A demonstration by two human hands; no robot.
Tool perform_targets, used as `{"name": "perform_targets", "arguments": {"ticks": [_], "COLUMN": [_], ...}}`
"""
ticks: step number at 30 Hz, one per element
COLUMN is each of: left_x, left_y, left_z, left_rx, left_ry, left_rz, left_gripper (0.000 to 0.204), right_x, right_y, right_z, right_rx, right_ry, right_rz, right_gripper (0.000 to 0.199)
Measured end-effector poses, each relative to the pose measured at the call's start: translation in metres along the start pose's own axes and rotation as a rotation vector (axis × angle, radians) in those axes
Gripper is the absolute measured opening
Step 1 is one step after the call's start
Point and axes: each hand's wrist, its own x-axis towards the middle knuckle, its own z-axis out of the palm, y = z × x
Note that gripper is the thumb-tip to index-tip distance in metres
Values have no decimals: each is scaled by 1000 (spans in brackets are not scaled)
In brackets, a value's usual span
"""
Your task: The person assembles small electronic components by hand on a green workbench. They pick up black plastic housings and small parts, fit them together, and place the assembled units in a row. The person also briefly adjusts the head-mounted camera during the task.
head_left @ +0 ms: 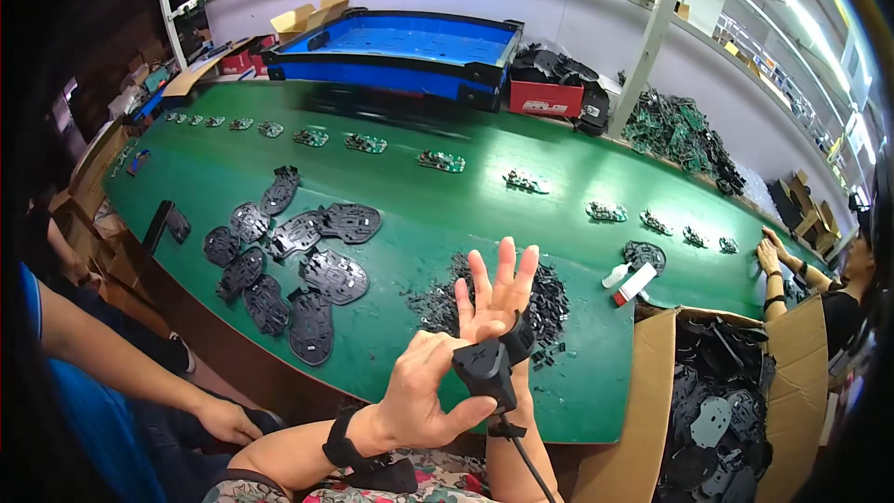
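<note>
My right hand [495, 296] is raised over the near edge of the green belt table [410, 205], palm toward me, fingers spread, holding nothing. A black strap-on device [486, 368] with a cable hanging down sits at its wrist. My left hand [424, 401], wearing a black wristband [343, 442], reaches across from the lower left and pinches that device between thumb and fingers. Just behind my right hand lies a pile of small black parts [549, 303].
Several flat black plastic plates [307, 270] lie on the left of the table, and a row of small circuit boards [440, 161] runs across it. A cardboard box of black parts [717, 419] stands at right. A blue tray [400, 47] is at the back. Other people sit at left [112, 373] and right [829, 289].
</note>
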Motion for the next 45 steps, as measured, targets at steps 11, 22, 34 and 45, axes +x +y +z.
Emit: {"name": "perform_targets", "arguments": {"ticks": [11,22,34,45], "left_x": [16,13,-5,-26], "left_y": [-1,-19,-32,-5], "left_z": [6,14,48,35], "left_rx": [-53,-315,-772,-680], "left_ry": [82,-27,-250,-156], "left_rz": [71,198,74,-174], "left_gripper": [60,9,26,28], "right_x": [47,57,-1,13], "right_y": [-9,-47,-72,-71], "right_z": [16,31,93,56], "right_rx": [-502,964,1037,-1210], "right_ry": [252,6,-649,-75], "right_rz": [-376,232,-72,-1191], "right_gripper": [84,27,43,21]}}
